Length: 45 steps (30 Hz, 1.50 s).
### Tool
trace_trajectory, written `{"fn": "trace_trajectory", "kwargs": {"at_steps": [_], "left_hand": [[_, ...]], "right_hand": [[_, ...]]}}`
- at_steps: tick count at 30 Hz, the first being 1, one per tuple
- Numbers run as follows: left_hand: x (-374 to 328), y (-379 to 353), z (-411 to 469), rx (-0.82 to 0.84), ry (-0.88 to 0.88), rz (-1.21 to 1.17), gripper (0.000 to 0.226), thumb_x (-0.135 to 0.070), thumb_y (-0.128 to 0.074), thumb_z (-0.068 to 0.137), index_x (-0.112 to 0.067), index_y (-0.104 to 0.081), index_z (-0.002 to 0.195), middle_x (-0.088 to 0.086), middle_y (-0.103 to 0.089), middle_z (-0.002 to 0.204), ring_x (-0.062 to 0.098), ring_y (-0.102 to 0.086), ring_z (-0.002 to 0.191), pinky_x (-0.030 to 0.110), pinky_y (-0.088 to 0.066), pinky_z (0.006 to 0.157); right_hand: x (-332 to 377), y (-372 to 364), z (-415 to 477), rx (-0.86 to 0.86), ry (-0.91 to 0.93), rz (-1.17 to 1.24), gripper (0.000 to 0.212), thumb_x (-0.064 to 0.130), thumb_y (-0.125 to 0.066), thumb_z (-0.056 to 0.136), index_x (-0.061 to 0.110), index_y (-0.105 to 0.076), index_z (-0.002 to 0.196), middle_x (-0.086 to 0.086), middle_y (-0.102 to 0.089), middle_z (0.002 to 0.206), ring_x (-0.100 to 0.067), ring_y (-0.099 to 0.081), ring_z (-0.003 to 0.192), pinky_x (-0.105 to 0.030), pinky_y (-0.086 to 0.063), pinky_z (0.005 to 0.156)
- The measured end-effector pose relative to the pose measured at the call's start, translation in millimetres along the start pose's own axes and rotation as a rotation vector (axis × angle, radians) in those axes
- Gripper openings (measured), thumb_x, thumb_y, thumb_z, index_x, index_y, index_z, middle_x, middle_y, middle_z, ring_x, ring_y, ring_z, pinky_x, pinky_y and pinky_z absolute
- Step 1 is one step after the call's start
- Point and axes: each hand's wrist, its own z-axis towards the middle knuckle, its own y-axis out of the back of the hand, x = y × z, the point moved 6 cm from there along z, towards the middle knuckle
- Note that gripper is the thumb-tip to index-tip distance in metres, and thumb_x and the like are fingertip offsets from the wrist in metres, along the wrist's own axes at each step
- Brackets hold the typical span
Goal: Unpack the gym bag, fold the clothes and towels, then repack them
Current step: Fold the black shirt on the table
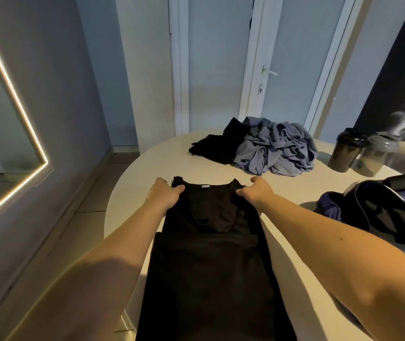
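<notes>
Black tank top [211, 242] is lying on the table [132, 183]; left hand [163, 196] and right hand [258, 193] are apparently pinching its shoulder straps between curled fingers

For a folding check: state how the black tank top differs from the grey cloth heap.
The black tank top lies spread flat; the grey cloth is a crumpled heap. The left hand and right hand grip the tank top's shoulder straps; nobody touches the grey cloth. The tank top is nearest the person, the grey cloth farther off. Both rest on the table.
</notes>
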Motion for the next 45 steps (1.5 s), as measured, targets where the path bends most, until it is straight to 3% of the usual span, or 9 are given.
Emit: {"fn": "trace_trajectory", "kwargs": {"at_steps": [3,9,13,18,24,32,38,41,45], "left_hand": [[-8.7,-9.3,25.6,0.052,0.079,-0.071,0.086,-0.035,-0.081,0.085,-0.003,-0.033,0.149,0.018,-0.047,0.146,0.038,-0.053,0.128,0.039,-0.047,0.092],[-13.5,-22.3,59.8,0.193,0.104,-0.001,0.078,-0.017,-0.088,0.076,0.001,-0.049,0.141,0.020,-0.061,0.129,0.037,-0.063,0.113,0.047,-0.054,0.098],[-25.5,-19.2,47.1,0.261,0.009,-0.082,0.055,-0.015,-0.074,0.091,-0.003,-0.053,0.140,0.007,-0.064,0.107,0.020,-0.064,0.089,0.028,-0.048,0.069],[-43.9,14.8,6.5,0.215,-0.211,-0.126,0.053,-0.021,-0.073,0.092,-0.010,-0.054,0.141,0.000,-0.063,0.119,0.012,-0.060,0.095,0.029,-0.044,0.087],[-57.4,61.1,-81.4,0.129,-0.416,-0.115,0.031,-0.026,-0.075,0.090,-0.020,-0.064,0.118,-0.006,-0.068,0.108,0.009,-0.064,0.100,0.020,-0.046,0.073],[-4.2,77.7,-200.1,0.125,-0.533,-0.055,0.015,-0.014,-0.074,0.089,-0.023,-0.063,0.094,-0.005,-0.067,0.091,-0.004,-0.063,0.081,0.012,-0.045,0.069],[65.8,57.9,-242.7,0.257,-0.489,0.035,0.028,-0.015,-0.073,0.091,-0.037,-0.068,0.108,-0.027,-0.066,0.111,-0.002,-0.061,0.111,0.023,-0.051,0.095],[88.0,51.0,-248.5,0.325,-0.497,0.162,0.032,-0.017,-0.073,0.091,-0.039,-0.064,0.113,-0.026,-0.061,0.121,-0.001,-0.054,0.123,0.024,-0.041,0.110],[82.7,44.2,-250.8,0.280,-0.578,0.320,0.038,-0.039,-0.072,0.091,-0.040,-0.060,0.127,-0.027,-0.054,0.116,-0.002,-0.050,0.114,0.021,-0.041,0.100]], "right_hand": [[12.4,-10.1,24.4,0.081,-0.017,-0.109,0.091,0.041,-0.085,0.074,0.004,-0.039,0.144,-0.019,-0.048,0.142,-0.041,-0.048,0.129,-0.051,-0.045,0.106],[29.0,-22.2,41.5,0.203,-0.016,-0.255,0.056,0.028,-0.085,0.079,-0.002,-0.061,0.119,-0.014,-0.061,0.106,-0.029,-0.059,0.091,-0.033,-0.048,0.069],[36.1,-18.9,34.3,0.184,0.060,-0.169,0.036,0.013,-0.078,0.081,-0.004,-0.071,0.111,-0.015,-0.061,0.091,-0.028,-0.057,0.076,-0.034,-0.047,0.065],[52.6,8.0,-4.8,0.130,0.183,-0.098,0.021,0.009,-0.075,0.084,-0.007,-0.067,0.096,-0.016,-0.058,0.085,-0.028,-0.054,0.076,-0.034,-0.042,0.065],[68.9,51.4,-87.8,0.001,0.411,-0.071,0.015,0.011,-0.075,0.085,0.009,-0.062,0.091,-0.005,-0.060,0.081,-0.025,-0.058,0.080,-0.027,-0.039,0.059],[31.1,56.9,-208.5,-0.009,0.603,-0.091,0.040,0.015,-0.073,0.089,0.019,-0.063,0.127,0.003,-0.064,0.107,-0.019,-0.061,0.098,-0.025,-0.042,0.084],[-29.6,24.9,-266.7,0.069,0.589,-0.141,0.054,0.018,-0.073,0.088,0.033,-0.056,0.137,0.011,-0.054,0.133,-0.008,-0.048,0.121,-0.026,-0.038,0.107],[-49.4,11.8,-279.3,0.115,0.619,-0.190,0.043,0.025,-0.071,0.092,0.036,-0.059,0.132,0.017,-0.053,0.123,-0.003,-0.048,0.114,-0.025,-0.041,0.105],[-53.1,5.1,-287.6,0.090,0.733,-0.255,0.016,0.025,-0.069,0.094,0.032,-0.071,0.108,0.017,-0.058,0.105,-0.004,-0.050,0.104,-0.031,-0.048,0.097]]}}
